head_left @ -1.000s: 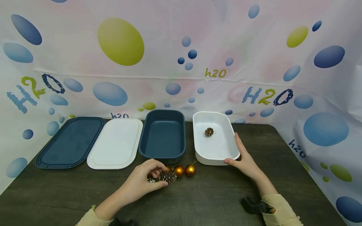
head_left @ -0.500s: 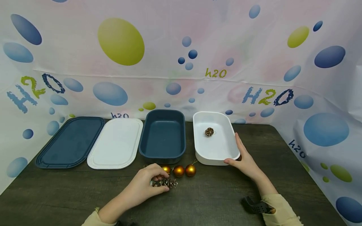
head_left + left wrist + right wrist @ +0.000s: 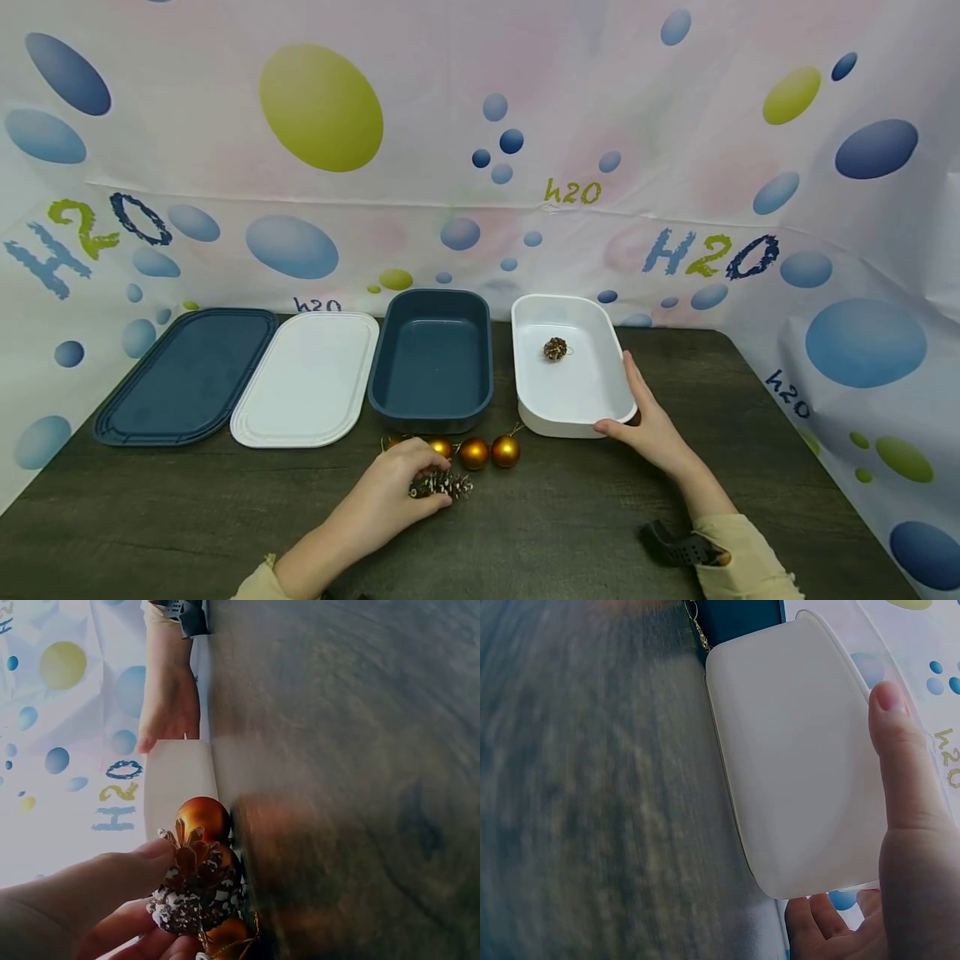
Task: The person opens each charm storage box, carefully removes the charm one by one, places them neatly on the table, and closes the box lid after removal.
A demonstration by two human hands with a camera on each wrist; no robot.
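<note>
In the head view my left hand (image 3: 393, 492) is low over the table at centre, holding a white-tipped pine cone (image 3: 444, 485) between thumb and fingers. The left wrist view shows the frosted scales of the pine cone (image 3: 196, 904) beside my thumb. Just beyond it, shiny orange-gold ball ornaments (image 3: 474, 453) lie in a row, partly behind the hand. My right hand (image 3: 654, 433) grips the near right corner of a white container (image 3: 577, 396), thumb on the front rim (image 3: 832, 645) side and fingers along the right wall. Inside that container sits a small brown pine cone (image 3: 555, 349).
A dark blue container (image 3: 431, 375) stands left of the white one. Further left lie a white lid (image 3: 307, 379) and a dark blue lid (image 3: 191, 375). A printed sheet with bubbles (image 3: 480, 83) hangs behind the dark wooden table (image 3: 525, 542).
My left hand has shifted slightly right and nearer to me with the pine cone, uncovering more of the orange-gold balls at the left of the row. The right hand keeps its hold.
</note>
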